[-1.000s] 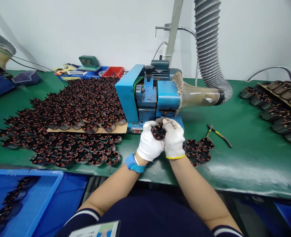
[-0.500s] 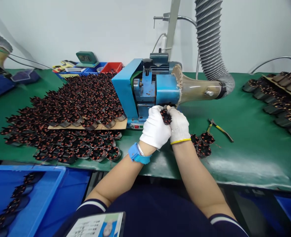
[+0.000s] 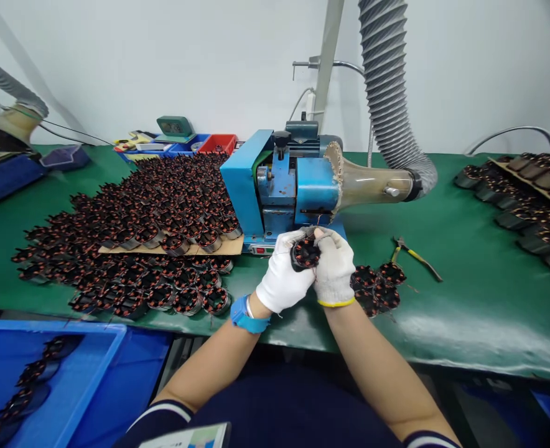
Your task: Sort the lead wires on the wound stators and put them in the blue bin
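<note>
My left hand (image 3: 282,277), in a white glove, is closed around a motor stator (image 3: 305,254), a dark ring with copper windings. The open ring faces me. My right hand (image 3: 335,264), gloved with a bare thumb tip, pinches at the stator's upper right edge. A thin copper wire (image 3: 319,219) sticks up from its fingertips. Both hands are just in front of a blue belt-driven machine (image 3: 318,180), with the wire near the slot under its cover. Several more stators (image 3: 377,289) lie on the bench right of my right hand.
Many stators (image 3: 163,205) crowd the green bench (image 3: 452,323) on the left, some on a cardboard sheet (image 3: 219,246). Yellow-handled cutters (image 3: 415,256) lie at right. A ribbed hose (image 3: 384,81) joins the machine's funnel. A blue crate (image 3: 83,367) stands at lower left; more stacked parts (image 3: 527,211) sit far right.
Both hands have drawn back from the machine's slot toward me, bringing the stator along. The stator's ring now shows more fully, and the wire is visible. The camera view has shifted slightly.
</note>
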